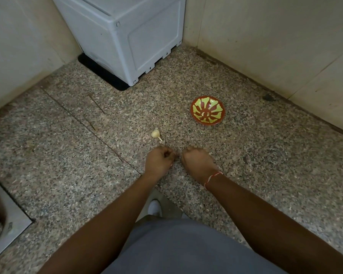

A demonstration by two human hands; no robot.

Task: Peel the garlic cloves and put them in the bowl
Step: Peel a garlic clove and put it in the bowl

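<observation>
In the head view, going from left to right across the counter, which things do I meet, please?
Sink → garlic bulb → left hand → right hand → bowl.

Beside the speckled grey-pink granite counter's (246, 175) grey-white box (123, 36), the bowl (207, 110) is red with yellow-green petal shapes; the garlic bulb (155, 133) nearer is cream-white.
</observation>
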